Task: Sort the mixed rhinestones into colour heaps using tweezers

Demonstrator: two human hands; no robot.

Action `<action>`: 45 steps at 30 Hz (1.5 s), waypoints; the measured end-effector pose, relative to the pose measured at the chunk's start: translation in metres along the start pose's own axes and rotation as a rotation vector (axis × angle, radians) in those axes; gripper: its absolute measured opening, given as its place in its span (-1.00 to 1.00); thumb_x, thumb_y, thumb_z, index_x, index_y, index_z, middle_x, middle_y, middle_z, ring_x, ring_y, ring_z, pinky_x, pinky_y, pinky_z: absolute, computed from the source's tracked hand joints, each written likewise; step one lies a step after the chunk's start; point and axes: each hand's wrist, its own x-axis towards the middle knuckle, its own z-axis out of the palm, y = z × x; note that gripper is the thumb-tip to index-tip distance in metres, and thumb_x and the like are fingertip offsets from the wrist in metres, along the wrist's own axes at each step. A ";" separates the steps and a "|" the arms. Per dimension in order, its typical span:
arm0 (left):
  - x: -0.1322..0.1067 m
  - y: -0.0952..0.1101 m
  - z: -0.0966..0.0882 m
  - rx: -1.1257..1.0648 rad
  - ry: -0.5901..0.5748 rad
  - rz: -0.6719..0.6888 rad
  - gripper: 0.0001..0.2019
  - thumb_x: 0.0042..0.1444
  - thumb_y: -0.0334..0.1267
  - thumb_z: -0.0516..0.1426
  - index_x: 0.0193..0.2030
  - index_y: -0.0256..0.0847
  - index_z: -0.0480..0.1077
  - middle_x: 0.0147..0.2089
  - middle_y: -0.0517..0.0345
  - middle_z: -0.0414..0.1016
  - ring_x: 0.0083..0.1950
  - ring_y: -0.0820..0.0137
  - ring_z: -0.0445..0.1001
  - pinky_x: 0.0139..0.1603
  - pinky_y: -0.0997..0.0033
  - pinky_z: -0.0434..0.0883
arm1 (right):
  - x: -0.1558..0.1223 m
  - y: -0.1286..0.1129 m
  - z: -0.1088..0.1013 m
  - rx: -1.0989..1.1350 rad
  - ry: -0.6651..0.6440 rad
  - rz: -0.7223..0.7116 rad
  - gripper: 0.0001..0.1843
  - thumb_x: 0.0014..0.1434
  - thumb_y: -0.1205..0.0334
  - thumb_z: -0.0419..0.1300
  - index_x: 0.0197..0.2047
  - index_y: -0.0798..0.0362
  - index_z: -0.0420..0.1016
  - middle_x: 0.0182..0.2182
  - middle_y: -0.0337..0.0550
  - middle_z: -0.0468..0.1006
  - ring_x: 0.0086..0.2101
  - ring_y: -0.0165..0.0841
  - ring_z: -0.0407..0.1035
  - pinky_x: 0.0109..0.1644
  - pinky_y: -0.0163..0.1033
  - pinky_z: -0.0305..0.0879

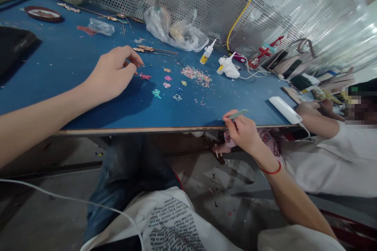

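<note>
— White printed cloth (167,223) covers my lap. Beyond it, the blue table (50,62) starts.

— Where are your hands?

— My left hand (113,74) is curled, its fingertips (138,62) bunched just beside a pink cluster of tiny sequins (145,76). I can't tell whether they've pinched anything.

— What's further right?

— Small coloured sequins (156,93), then a mixed heap (196,76) below a small glue bottle (207,51). My right hand (241,131) closes firmly on slim green tweezers (238,114) at the table's edge. Past it is a co-worker's hand (308,108).

— Any advice?

— Keep the fingertips low and lift one piece at a time, so neighbouring sequins don't scatter.
</note>
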 end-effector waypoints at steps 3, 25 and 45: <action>-0.001 0.001 0.000 -0.013 -0.001 0.000 -0.71 0.21 -0.41 0.00 -0.06 -0.23 0.50 -0.11 0.18 0.49 -0.19 0.45 0.51 0.23 0.16 0.46 | 0.001 0.001 0.000 -0.020 -0.042 0.005 -0.71 0.52 0.18 -0.09 -0.21 -0.01 0.36 -0.33 -0.09 0.59 -0.35 -0.25 0.49 -0.26 -0.17 0.38; -0.001 0.003 0.001 -0.020 0.001 0.011 -0.73 0.21 -0.43 0.00 -0.08 -0.24 0.50 -0.09 0.17 0.50 -0.20 0.47 0.50 0.20 0.24 0.44 | 0.004 0.001 0.005 -0.072 -0.026 -0.047 -0.68 0.52 0.16 -0.07 -0.25 0.00 0.39 -0.42 -0.11 0.57 -0.40 -0.27 0.46 -0.34 -0.19 0.34; -0.001 0.005 0.000 0.006 -0.011 -0.010 -0.72 0.22 -0.37 -0.01 -0.07 -0.19 0.49 -0.13 0.22 0.53 -0.18 0.42 0.53 0.17 0.19 0.46 | 0.031 0.047 -0.011 0.685 -0.455 0.186 -0.59 0.45 -0.15 0.05 -0.24 0.02 0.35 -0.36 -0.20 0.44 -0.41 -0.39 0.35 -0.31 -0.26 0.35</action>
